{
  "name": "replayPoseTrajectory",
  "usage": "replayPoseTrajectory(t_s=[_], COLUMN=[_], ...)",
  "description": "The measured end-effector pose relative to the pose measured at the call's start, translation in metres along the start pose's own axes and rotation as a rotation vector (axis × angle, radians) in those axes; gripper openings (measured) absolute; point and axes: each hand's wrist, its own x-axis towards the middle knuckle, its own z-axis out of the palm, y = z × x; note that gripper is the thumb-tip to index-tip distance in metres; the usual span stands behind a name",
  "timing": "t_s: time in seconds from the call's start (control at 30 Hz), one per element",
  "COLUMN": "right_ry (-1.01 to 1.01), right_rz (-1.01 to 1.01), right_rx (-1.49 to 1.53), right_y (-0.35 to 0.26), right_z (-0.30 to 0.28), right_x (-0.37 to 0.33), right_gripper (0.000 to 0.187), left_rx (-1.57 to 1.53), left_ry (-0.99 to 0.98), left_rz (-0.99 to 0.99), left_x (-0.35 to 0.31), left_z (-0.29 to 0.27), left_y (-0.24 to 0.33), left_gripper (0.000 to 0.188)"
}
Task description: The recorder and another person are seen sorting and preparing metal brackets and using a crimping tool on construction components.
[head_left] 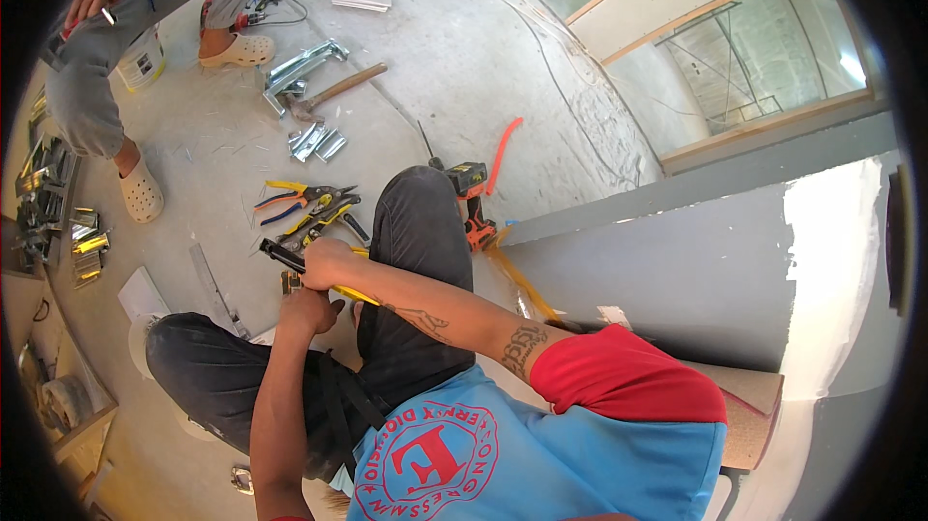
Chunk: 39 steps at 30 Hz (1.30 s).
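Observation:
My right hand is closed around a long tool with a black end and a yellow bar that runs back under my wrist. Just below it is my left hand, its fingers curled by a small brownish-metal piece; the grip itself is partly hidden. Beyond my hands lie pliers-like snips with orange and blue handles and yellow-and-black snips. To the right of my raised knee stands an orange-and-black cordless drill with a long bit.
A claw hammer lies among bent metal channel pieces. Another person's leg and clog are at the left. A red strip lies near a grey wall panel. Cables cross the floor.

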Motion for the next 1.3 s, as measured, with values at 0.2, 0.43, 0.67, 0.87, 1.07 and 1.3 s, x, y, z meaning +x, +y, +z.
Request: replayPoseTrajectory(t_s=[0.2,0.43,0.67,0.87,1.07,1.3], right_ry=[-0.013,-0.011,-0.016,-0.027,-0.031,-0.022], right_rz=[-0.005,-0.014,0.002,0.005,-0.004,-0.007], right_rx=[-0.009,-0.023,-0.018,-0.02,-0.019,-0.006], right_y=[0.0003,0.0,-0.0014,-0.0018,0.0001,-0.0003], right_z=[0.0016,0.0021,-0.0005,-0.0031,-0.0019,-0.0023], right_x=[0.0021,0.0028,0.0011,-0.0012,0.0,-0.0014], right_gripper=[0.033,0.033,0.033,0.036,0.036,0.036], left_rx=[0.008,0.01,-0.001,0.015,0.039,0.015], left_ry=[0.013,-0.009,0.01,-0.014,-0.014,-0.01], left_rz=[0.011,-0.013,0.0,-0.015,-0.02,-0.02], left_x=[0.0013,-0.0022,0.0003,0.0004,-0.002,0.0012], left_z=[0.0027,-0.0026,0.0012,-0.0006,-0.0036,0.0012], left_y=[-0.0018,0.0024,-0.0004,0.0008,0.0044,0.0009], left_gripper=[0.053,0.052,0.052,0.052,0.052,0.053])
